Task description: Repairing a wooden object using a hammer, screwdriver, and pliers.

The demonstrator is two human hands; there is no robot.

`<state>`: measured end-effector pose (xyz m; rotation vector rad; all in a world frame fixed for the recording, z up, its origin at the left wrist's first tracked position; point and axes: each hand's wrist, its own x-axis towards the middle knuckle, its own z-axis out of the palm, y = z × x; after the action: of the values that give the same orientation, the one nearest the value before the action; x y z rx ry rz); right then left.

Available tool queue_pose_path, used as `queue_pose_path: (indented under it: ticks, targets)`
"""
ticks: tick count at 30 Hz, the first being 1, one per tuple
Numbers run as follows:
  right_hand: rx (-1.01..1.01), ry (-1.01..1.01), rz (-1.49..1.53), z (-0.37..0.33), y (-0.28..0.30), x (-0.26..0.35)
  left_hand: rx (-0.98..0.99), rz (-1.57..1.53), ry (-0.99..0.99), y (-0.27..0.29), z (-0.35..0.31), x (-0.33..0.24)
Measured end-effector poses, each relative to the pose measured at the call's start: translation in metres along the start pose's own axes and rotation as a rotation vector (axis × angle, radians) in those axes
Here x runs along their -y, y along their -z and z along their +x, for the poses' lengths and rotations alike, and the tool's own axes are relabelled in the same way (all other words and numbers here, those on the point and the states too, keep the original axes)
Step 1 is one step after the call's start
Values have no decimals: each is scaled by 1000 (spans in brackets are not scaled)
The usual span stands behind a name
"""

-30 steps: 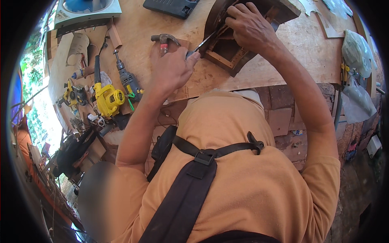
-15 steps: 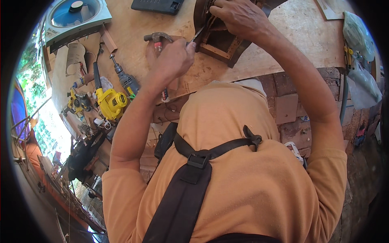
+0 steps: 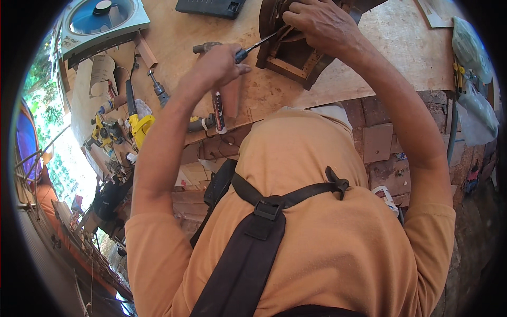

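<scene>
My left hand (image 3: pixel 219 66) is closed around the dark handle of a screwdriver (image 3: pixel 262 40). Its thin shaft slants up to the right, and the tip reaches the dark brown wooden frame piece (image 3: pixel 285 66) at the top of the table. Over that piece, my right hand (image 3: pixel 322 25) has its fingers curled and pinched near the tip; what they hold, if anything, is hidden. The piece has an opening with lighter wooden edges, and its far end runs out of the picture. A hammer (image 3: pixel 219 113) lies partly behind my left hand.
Left on the wooden table (image 3: pixel 380 58) are a drill (image 3: pixel 159 87), a yellow power tool (image 3: pixel 140 128) and a grey-framed unit with a blue disc (image 3: pixel 100 18). A black case (image 3: pixel 208 7) lies at the far edge. Plastic bags (image 3: pixel 475 113) hang at right.
My left hand has pulled back to the left from the wooden piece, so more of the screwdriver's shaft shows. My right hand stays over the piece; the view has shifted slightly.
</scene>
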<state>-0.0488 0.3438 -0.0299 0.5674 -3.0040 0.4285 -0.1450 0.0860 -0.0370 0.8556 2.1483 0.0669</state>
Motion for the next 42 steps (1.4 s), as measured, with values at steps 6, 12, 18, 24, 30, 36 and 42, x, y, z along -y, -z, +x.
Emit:
queue_pose_path:
  ticks: [6, 12, 18, 24, 30, 36, 42]
  targets:
    - [162, 18, -55, 1, 0, -1, 171, 120, -166, 25, 35, 1]
    - [234, 11, 51, -2, 0, -8, 206, 15, -25, 6, -10, -33]
    - [255, 20, 184, 0, -1, -13, 141, -218, 126, -25, -55, -18]
    - [-274, 180, 260, -28, 16, -6, -1, -357, 105, -61, -83, 4]
    - [-738, -496, 849, -115, 41, -22, -38, -435, 156, -92, -102, 11]
    - [-1218, -1136, 1307, -233, -76, -93, -49, -462, 127, -101, -100, 4]
    - [-1148, -1401, 1275, -262, -138, -109, -64, -443, 146, -90, -97, 2]
